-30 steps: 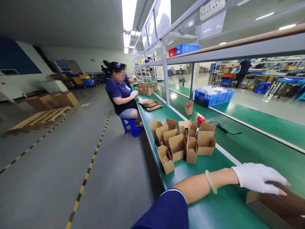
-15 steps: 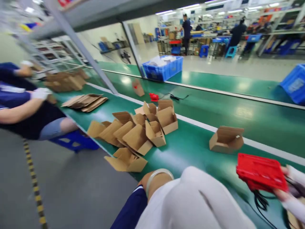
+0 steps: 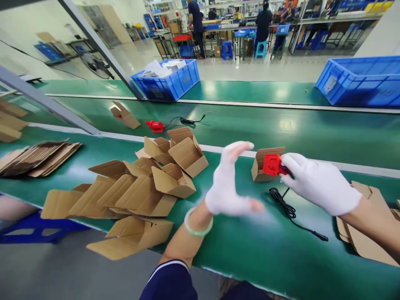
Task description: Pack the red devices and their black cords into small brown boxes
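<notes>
My right hand [image 3: 318, 183], in a white glove, is closed on a small red device [image 3: 271, 164] and holds it at the mouth of a small open cardboard box [image 3: 261, 162] lying on the green belt. The device's black cable [image 3: 289, 210] trails across the belt toward me. My left hand [image 3: 228, 183], also gloved, hovers open above the belt just left of that box, fingers curved and apart, holding nothing. A pale green bangle sits on my left wrist.
A heap of open cardboard boxes [image 3: 140, 183] lies left of my hands. Flat box blanks [image 3: 34, 156] are stacked farther left. Another red device [image 3: 155, 125] with a cable and a lone box [image 3: 125, 115] sit on the far belt. Blue crates [image 3: 168, 81] [image 3: 362, 81] stand behind.
The view swung right from the seated co-worker to the belt in front of me. My right hand brought the red device up to the small box; my left hand lifted off the belt.
</notes>
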The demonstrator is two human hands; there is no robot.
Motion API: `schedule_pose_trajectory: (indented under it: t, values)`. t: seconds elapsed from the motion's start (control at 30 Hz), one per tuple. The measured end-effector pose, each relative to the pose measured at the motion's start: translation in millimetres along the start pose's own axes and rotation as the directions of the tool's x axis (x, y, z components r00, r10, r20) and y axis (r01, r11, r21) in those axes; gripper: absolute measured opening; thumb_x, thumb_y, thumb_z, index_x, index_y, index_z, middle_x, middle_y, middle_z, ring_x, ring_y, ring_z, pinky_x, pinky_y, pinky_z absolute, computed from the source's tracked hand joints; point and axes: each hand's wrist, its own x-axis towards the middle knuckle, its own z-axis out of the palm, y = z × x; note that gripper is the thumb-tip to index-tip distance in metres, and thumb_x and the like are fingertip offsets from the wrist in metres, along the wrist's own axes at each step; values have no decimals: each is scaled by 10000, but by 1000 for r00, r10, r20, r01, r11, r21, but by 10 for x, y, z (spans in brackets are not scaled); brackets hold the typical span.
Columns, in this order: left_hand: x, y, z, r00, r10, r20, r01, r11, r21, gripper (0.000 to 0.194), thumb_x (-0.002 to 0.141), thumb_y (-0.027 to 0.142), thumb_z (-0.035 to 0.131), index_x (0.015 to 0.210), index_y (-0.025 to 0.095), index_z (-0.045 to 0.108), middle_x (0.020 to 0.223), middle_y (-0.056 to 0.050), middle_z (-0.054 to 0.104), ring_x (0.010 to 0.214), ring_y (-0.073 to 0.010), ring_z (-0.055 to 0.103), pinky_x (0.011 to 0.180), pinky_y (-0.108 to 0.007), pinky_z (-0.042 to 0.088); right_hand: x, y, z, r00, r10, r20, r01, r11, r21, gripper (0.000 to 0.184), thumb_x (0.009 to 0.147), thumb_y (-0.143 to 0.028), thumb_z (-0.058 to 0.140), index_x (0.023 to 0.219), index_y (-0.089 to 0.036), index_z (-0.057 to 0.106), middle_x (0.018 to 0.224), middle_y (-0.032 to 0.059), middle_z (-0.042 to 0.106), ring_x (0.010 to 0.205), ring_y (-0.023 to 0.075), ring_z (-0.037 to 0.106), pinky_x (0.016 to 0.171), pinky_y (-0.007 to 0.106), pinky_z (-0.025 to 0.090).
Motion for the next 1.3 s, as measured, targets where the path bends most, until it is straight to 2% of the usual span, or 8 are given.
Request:
schedule_pose_trajectory:
  t: [0.1,0.23,0.5,0.57,0.7,0.9,1.1,1.3]
  values:
    - [173,-402,209,981,87,171,-84,996,-22,1213,529,541,840,1455,154,158,1440,-169,315,1345,-344,287,1146,-499,232,198,-17,45,995,-77,65,78,997,-10,244,948,-326,333,965,-164,515,869,60,579,531,172,515,482,279,127]
    - [252,-782,544,939,-102,329,107,994,5,755,696,384,765,1323,184,396,1315,-106,492,1208,-283,475,1044,-431,395,408,-81,22,971,-156,184,150,988,46,183,923,-232,371,998,-138,510,879,84,573,600,212,572,493,266,245]
    - [195,-873,655,941,-130,313,119,991,54,532,762,315,700,1212,184,448,1186,-77,562,1084,-254,551,946,-373,464,802,-162,-169,862,-225,454,153,970,190,201,829,-163,544,1017,-96,563,919,140,608,781,271,628,628,313,443]
    - [171,-897,688,944,-133,301,120,991,61,565,765,309,694,1241,177,420,1204,-94,546,1089,-258,550,937,-371,469,845,-187,-154,831,-250,496,154,962,227,207,813,-154,576,1007,-84,578,923,155,616,825,273,629,676,312,459]
    - [140,-940,787,950,-141,279,126,990,69,698,770,298,681,1344,156,311,1266,-144,497,1153,-272,521,969,-385,455,848,-287,-50,836,-243,492,128,958,257,270,854,-131,514,1106,-41,556,1004,205,599,888,292,622,725,346,488]
    - [107,-957,863,964,-108,244,87,992,95,860,753,294,677,1412,115,154,1430,-205,305,1346,-286,317,1118,-416,307,883,-483,13,775,-218,594,64,961,270,340,810,-87,569,1144,-22,554,1083,225,564,958,332,589,762,425,510]
    - [45,-991,837,962,-148,228,128,987,99,697,770,292,630,1351,147,273,1238,-156,506,1152,-270,522,962,-398,448,420,-454,101,927,-210,310,100,937,334,312,908,-123,397,1177,-72,547,1146,176,517,966,281,560,795,396,488]
    - [55,-1043,892,970,-141,198,125,988,89,675,762,279,585,1345,136,277,1286,-188,462,1202,-292,480,1006,-436,413,417,-535,191,915,-160,371,19,935,355,351,864,-191,511,1187,-58,542,1073,181,532,941,285,546,766,378,485]
